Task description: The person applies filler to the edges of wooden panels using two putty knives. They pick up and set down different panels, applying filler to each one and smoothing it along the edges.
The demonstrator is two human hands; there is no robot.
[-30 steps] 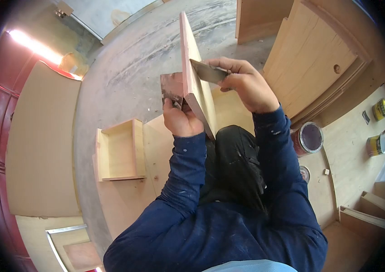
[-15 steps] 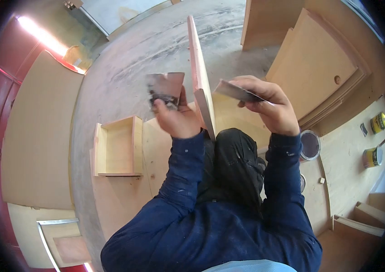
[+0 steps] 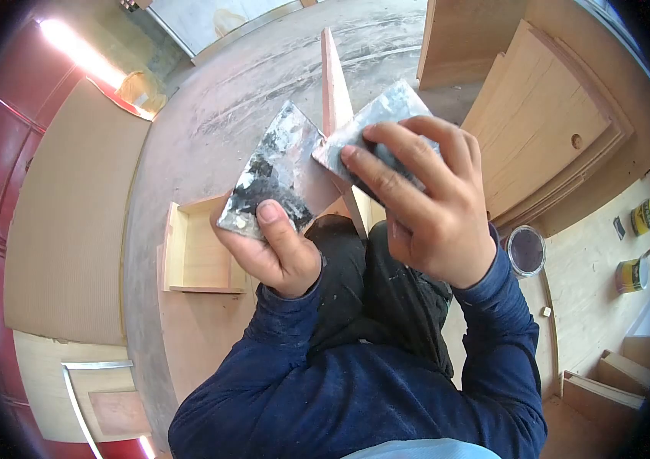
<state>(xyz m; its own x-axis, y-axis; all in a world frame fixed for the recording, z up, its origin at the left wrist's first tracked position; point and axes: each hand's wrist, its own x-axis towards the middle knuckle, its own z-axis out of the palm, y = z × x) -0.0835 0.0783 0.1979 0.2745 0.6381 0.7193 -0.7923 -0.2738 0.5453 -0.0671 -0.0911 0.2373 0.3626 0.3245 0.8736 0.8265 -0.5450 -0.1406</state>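
Observation:
My left hand (image 3: 283,260) grips a flat metal putty spreader (image 3: 294,157), its face smeared with white, grey and black filler, the thumb pressed on its lower corner. A second putty spreader (image 3: 397,103), greyish and smeared, is held in my right hand (image 3: 436,199) with the fingers laid over its face. The corner of this spreader meets the right edge of the left one, or nearly so. Behind both stands a narrow wooden panel (image 3: 332,84), upright on edge between my knees; its middle is hidden by the spreaders and the hands.
A shallow wooden drawer (image 3: 201,249) stands left of my legs. To the right are a round tub (image 3: 526,252) with dark contents, a yellow tin (image 3: 645,217) and an open tin (image 3: 632,275) with a handle sticking out. Large wooden panels (image 3: 543,122) lean at the upper right.
Both hands have come together in front of the panel, and the spreaders have turned their faces toward me. The left hand has moved down a little; the right has shifted left.

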